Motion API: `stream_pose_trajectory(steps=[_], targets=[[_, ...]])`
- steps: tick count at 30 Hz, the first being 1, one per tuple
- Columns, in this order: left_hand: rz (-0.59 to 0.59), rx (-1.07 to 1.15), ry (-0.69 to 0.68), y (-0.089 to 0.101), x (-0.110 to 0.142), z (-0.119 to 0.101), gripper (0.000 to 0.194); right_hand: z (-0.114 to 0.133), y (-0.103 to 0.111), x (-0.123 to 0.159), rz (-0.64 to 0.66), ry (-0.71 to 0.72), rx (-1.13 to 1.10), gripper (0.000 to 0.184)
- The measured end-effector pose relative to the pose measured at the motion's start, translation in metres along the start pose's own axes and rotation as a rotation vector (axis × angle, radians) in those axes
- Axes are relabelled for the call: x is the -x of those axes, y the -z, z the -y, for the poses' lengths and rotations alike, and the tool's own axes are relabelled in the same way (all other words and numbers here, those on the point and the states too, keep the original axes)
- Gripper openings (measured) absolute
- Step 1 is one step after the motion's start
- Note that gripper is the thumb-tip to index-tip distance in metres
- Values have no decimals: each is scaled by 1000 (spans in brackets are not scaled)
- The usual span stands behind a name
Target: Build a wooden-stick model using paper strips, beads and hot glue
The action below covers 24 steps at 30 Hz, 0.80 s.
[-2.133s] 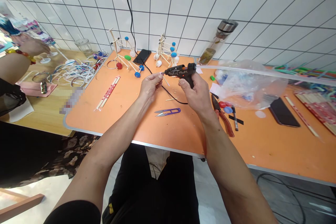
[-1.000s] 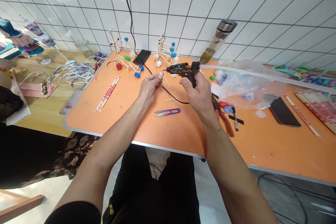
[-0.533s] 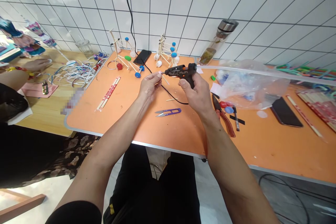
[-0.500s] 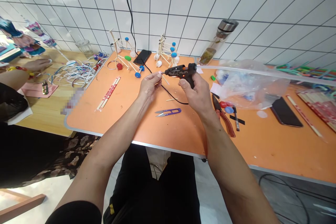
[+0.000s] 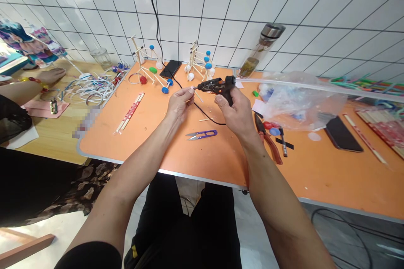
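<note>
In my right hand (image 5: 238, 111) is a black hot glue gun (image 5: 216, 85), its small light glowing orange and a long clear glue stick (image 5: 284, 85) running out of its back to the right. The nozzle points left and meets the fingertips of my left hand (image 5: 180, 103). Those fingers are pinched together; whatever small piece lies between them is mostly hidden. Below the hands, purple thread snips (image 5: 205, 135) lie on the orange table (image 5: 189, 159). Behind stand two stick frames, the left one (image 5: 148, 67) and the right one (image 5: 198, 61), with coloured bottle caps on them.
Wrapped chopsticks (image 5: 129, 113) lie at left, red-handled pliers (image 5: 272, 147) and a phone (image 5: 342, 134) at right. A clear plastic bag (image 5: 311, 101) and a glass bottle (image 5: 261, 48) are farther back. Another person's hand (image 5: 52, 76) rests on the wooden table (image 5: 59, 143).
My hands and the glue gun stay almost where they were. At far left, the other person's hand has shifted slightly, and the colourful doll-like figure beside it has moved a little.
</note>
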<state>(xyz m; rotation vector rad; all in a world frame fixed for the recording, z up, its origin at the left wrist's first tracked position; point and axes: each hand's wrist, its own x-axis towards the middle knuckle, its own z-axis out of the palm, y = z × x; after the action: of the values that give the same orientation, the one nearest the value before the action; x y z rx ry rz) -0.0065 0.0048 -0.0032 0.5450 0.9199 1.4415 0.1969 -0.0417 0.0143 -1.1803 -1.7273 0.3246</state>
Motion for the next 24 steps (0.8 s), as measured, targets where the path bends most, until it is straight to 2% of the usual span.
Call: stream_pose_trajectory(steps=[24], targets=[[-7,-4,-3,-2,2,-1,23,-1,-1,0,-9,10,7,70]])
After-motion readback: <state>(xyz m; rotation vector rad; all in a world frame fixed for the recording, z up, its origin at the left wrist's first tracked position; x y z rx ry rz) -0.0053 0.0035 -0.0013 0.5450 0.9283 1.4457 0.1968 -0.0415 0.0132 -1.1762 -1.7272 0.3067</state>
